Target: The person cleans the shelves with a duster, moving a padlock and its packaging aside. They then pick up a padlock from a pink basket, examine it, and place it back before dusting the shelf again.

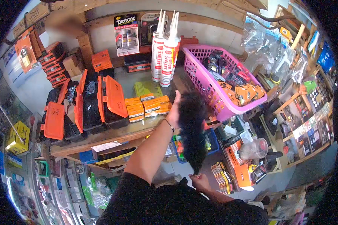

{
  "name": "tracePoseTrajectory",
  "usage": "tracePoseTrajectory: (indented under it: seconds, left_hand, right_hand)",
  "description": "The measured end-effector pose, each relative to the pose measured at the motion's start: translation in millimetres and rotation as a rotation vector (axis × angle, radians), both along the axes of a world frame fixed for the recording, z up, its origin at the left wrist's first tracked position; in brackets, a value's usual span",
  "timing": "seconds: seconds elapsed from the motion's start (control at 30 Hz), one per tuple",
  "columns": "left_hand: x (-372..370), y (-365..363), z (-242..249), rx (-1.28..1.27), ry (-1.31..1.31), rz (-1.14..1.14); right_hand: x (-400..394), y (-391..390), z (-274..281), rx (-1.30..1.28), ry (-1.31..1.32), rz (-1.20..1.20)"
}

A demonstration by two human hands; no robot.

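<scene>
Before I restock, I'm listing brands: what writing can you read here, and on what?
"Dextone": hanging card pack
"EPOXY ADHESIVE", ending unclear: same pack
"SEALANT": left white tube
"SILICON SEALANT": front white tube
Handwriting on the upper wood: only partly legible
Too small or blurred: small orange boxes, packs in the pink basket, other stock

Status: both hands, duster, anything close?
Right hand gripping black duster by its narrow end. Left hand partly hidden behind it. Close by: small orange boxes, pink basket.

Two hands (172,113) (201,182), one duster (192,129), one pink basket (218,95), one Dextone pack (127,35) and at least three sealant tubes (169,62) were visible.
</scene>
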State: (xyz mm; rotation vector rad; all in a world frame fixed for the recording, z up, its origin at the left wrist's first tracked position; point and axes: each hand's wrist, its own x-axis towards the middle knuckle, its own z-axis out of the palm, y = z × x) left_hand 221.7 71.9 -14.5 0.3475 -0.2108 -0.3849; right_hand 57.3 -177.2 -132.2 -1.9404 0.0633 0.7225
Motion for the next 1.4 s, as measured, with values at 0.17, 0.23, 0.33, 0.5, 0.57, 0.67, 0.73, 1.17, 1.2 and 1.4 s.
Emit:
tracePoseTrajectory:
  seconds: [0.17,0.23,0.33,0.5,0.57,0.67,0.73,1.17,1.2,1.4]
  left_hand:
    - [28.1,-0.9,-29.0,-0.157,-0.128,0.038]
    - [17.4,1.2,-18.8,-0.094,-0.052,-0.005]
    - [-0.2,-2.4,3.1,0.034,0.106,0.070]
    - [9.4,-0.8,-10.2,-0.033,-0.057,0.027]
    - [-4.8,-3.1,8.7,0.107,0.102,0.100]
    - [-3.6,-3.8,5.5,-0.024,0.071,0.029]
    - [18.9,-1.5,-16.7,-0.065,-0.160,-0.004]
    - [-7.3,-3.6,8.2,0.104,0.064,0.139]
    - [0.4,-1.6,-0.3,0.093,0.031,0.123]
    - [1.2,-3.9,-1.8,0.056,0.068,0.069]
  right_hand:
    - [-1.8,-1.9,-10.7,-0.023,-0.117,0.076]
    - [-2.3,0.7,-5.1,-0.025,-0.120,0.080]
    - [-1.3,-0.1,0.1,0.040,-0.103,0.020]
    - [-1.5,-1.8,-0.4,-0.153,-0.127,0.073]
    - [0.1,-2.9,-10.2,-0.076,-0.129,0.057]
    - [-5.6,-1.9,-17.3,0.051,-0.193,0.059]
    - [-4.0,-1.6,-18.2,0.101,-0.253,0.079]
    - [-3.6,5.2,-12.4,0.088,-0.071,0.025]
    - [-3.3,4.0,-16.2,0.088,-0.117,0.063]
    - [7.2,1.0,-15.6,0.002,-0.014,0.054]
